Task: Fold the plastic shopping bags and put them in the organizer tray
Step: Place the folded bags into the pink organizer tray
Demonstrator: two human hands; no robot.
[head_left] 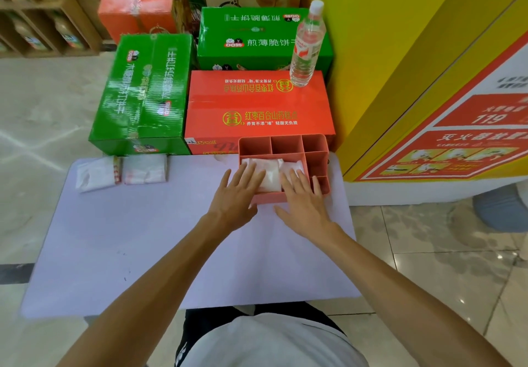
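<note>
A salmon-pink organizer tray [316,163] sits at the far right of the pale lilac table [143,241]. Its large front compartment holds folded white plastic bags [270,178]. My left hand [237,192] lies flat with straight fingers on the left part of those bags. My right hand [303,198] lies flat beside it, fingers reaching over the tray's front wall onto the bags at the right. Two more folded white bags lie at the table's far left, one with a red-printed edge [97,173] and one next to it [145,169].
Behind the table stand stacked cartons: a green one [143,92], a red one [257,103] and another green one [257,38]. A clear water bottle [307,43] stands on the red carton. A yellow wall with a poster [445,143] is at the right.
</note>
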